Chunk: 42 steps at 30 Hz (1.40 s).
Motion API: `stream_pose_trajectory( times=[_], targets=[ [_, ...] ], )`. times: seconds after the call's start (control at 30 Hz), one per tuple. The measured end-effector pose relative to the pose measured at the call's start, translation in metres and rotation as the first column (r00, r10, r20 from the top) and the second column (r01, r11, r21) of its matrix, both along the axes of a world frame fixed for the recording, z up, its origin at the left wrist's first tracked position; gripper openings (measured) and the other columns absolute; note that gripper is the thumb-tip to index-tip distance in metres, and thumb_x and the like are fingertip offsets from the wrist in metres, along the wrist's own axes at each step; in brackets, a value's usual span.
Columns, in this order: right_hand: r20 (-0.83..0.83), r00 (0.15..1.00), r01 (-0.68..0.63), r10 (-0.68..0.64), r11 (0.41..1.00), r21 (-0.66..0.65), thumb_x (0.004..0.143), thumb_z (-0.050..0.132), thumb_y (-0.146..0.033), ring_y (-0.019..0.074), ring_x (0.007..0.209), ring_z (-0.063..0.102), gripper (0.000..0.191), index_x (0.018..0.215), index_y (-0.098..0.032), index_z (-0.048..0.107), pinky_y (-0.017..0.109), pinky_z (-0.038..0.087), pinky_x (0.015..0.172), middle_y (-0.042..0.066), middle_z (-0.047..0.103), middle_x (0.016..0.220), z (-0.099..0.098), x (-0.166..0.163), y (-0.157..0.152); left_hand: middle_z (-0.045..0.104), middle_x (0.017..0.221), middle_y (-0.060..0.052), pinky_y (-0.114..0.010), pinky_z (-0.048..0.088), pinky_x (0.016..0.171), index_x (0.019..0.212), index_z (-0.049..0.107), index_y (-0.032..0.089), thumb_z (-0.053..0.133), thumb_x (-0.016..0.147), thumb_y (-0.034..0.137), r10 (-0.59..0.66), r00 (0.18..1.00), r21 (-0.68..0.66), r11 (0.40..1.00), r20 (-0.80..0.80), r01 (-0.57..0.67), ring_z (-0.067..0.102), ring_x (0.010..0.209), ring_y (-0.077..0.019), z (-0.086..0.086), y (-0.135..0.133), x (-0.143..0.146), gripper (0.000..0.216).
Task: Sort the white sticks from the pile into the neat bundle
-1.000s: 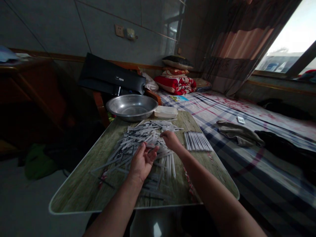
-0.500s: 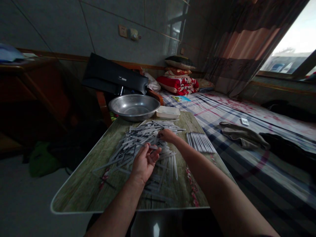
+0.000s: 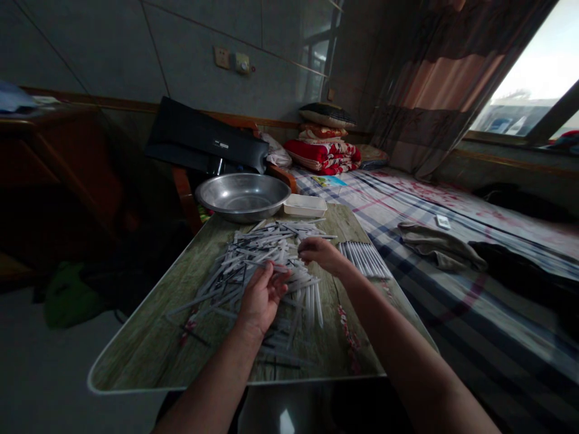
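My left hand (image 3: 262,296) is palm up over the near side of a loose pile of slim white and dark pen parts (image 3: 253,253). Its thumb and fingers close on a white pen barrel, which is partly hidden by the fingers. To the right, my right hand (image 3: 322,254) hovers palm down above the pile's right side with its fingers curled together. Whatever its fingertips hold, if anything, is hidden. Beyond that hand, several white pens (image 3: 364,260) with dark ends lie side by side in a neat row.
A wide metal basin (image 3: 244,212) and a shallow white tray (image 3: 305,206) stand at the far end of the wood-patterned table (image 3: 136,355). A bed with a checked sheet (image 3: 407,205) runs along the right side. A black case (image 3: 194,141) leans behind the basin.
My right hand has drawn back from the pile, moving a little to the right and nearer. My left hand stays almost in place with the barrel. The whole view has shifted slightly.
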State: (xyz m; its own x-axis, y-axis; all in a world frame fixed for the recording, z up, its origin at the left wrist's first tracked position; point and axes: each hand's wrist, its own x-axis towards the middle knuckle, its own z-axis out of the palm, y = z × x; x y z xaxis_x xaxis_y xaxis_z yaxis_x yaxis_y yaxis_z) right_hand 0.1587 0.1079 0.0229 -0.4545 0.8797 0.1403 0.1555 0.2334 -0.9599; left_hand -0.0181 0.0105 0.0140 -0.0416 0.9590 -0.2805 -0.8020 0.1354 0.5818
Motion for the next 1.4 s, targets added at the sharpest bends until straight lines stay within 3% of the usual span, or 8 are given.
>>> stream_pose_trajectory(
  times=[0.07,0.23,0.4,0.53,0.67,0.8,1.4],
  targets=[
    [-0.176,0.984,-0.009,-0.005,0.997,-0.075,0.071,0.072,-0.026,0.0091,0.059,0.056,0.018,0.084,-0.016,0.063,0.022,0.048,0.057,-0.002,0.061,0.069,0.006,0.001,-0.021,0.071,0.077,0.000,-0.016,0.047,0.042,0.089,0.061,0.018,0.070,0.078,0.021,0.014,1.000,0.015,1.000,-0.021,-0.014,0.071,0.065,-0.0148,-0.001,0.001,0.000,0.014],
    [-0.412,0.910,-0.016,-0.045,0.990,-0.141,0.072,0.076,-0.030,0.0112,0.063,0.060,0.027,0.093,-0.017,0.065,0.024,0.051,0.057,0.000,0.065,0.073,0.018,-0.002,-0.062,0.072,0.079,0.000,-0.014,0.047,0.042,0.090,0.060,0.019,0.075,0.073,0.018,0.012,0.999,0.026,1.000,-0.039,-0.011,0.070,0.063,-0.0132,-0.001,0.000,0.000,0.022],
    [-0.481,0.872,-0.001,-0.095,0.981,-0.196,0.077,0.071,-0.034,0.0139,0.068,0.063,0.025,0.095,-0.019,0.062,0.024,0.052,0.054,0.002,0.065,0.077,0.019,-0.006,-0.079,0.074,0.081,-0.003,-0.017,0.053,0.048,0.087,0.061,0.018,0.074,0.072,0.012,-0.015,1.000,0.039,0.999,-0.016,0.016,0.071,0.066,-0.0151,0.003,-0.003,0.001,0.020],
    [-0.509,0.842,0.116,-0.177,0.982,-0.149,0.074,0.073,-0.031,0.0123,0.069,0.060,0.021,0.087,-0.020,0.060,0.021,0.051,0.054,0.001,0.062,0.081,0.016,-0.014,-0.080,0.074,0.079,-0.004,-0.017,0.054,0.049,0.086,0.061,0.017,0.072,0.072,0.009,-0.023,1.000,0.041,0.999,-0.005,0.024,0.072,0.066,-0.0158,0.004,-0.003,0.003,0.019],
    [-0.483,0.847,0.181,-0.222,0.975,-0.132,0.070,0.073,-0.028,0.0074,0.055,0.051,0.020,0.083,-0.019,0.061,0.020,0.046,0.050,-0.004,0.056,0.070,0.011,-0.023,-0.078,0.075,0.079,-0.004,-0.017,0.055,0.050,0.085,0.062,0.017,0.076,0.070,0.011,-0.016,1.000,0.058,0.998,0.001,0.016,0.072,0.066,-0.0154,0.002,0.000,0.003,0.021],
    [-0.442,0.875,0.159,-0.195,0.980,-0.117,0.068,0.073,-0.026,0.0090,0.056,0.053,0.020,0.083,-0.019,0.062,0.022,0.048,0.053,-0.003,0.057,0.068,0.007,-0.029,-0.076,0.075,0.080,-0.003,-0.016,0.056,0.052,0.083,0.063,0.017,0.080,0.065,0.014,-0.019,1.000,0.081,0.996,-0.008,0.019,0.072,0.067,-0.0146,0.000,0.000,0.002,0.025],
    [-0.189,0.926,0.336,-0.326,0.942,0.023,0.072,0.064,-0.028,0.0121,0.059,0.056,0.015,0.084,-0.018,0.063,0.025,0.047,0.058,0.000,0.063,0.071,0.003,-0.031,-0.078,0.075,0.082,-0.002,-0.019,0.056,0.056,0.083,0.063,0.017,0.088,0.054,0.022,0.009,0.993,0.098,0.995,-0.118,0.002,0.072,0.069,-0.0151,0.004,-0.002,0.004,0.038]
  ],
)
